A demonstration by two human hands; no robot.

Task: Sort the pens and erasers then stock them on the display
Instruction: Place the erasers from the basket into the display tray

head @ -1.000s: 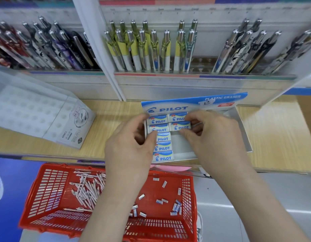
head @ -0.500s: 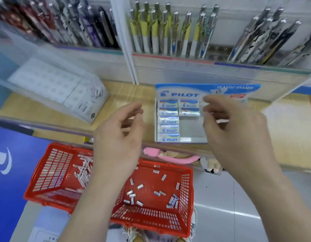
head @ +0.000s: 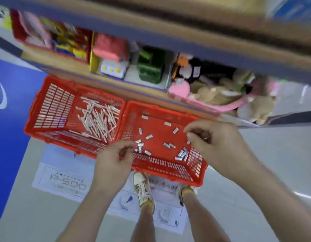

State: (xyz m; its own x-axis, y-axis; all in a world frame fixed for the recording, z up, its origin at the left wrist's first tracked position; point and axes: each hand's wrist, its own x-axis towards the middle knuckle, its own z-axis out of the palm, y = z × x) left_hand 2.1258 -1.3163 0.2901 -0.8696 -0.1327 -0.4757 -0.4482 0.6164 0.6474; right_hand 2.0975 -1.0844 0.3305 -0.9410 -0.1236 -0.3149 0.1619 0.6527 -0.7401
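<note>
**Head view.** A single wide-angle camera worn on the person's head, pitched steeply down and a little forward. The eraser basket (head: 168,169) lies mid-frame, seen from above at close range. The left hand (head: 114,161) is over the basket's near left corner and the right hand (head: 219,147) over its right side. Nearer the lens than the basket are the forearms and, almost straight below, the shoes (head: 144,189). The pen basket (head: 51,109) sits left of the eraser basket. Beyond the eraser basket is the lower shelf (head: 116,82) — blurred, running slantwise. Farther still, an upper shelf (head: 186,30) crosses the top margin.
</note>
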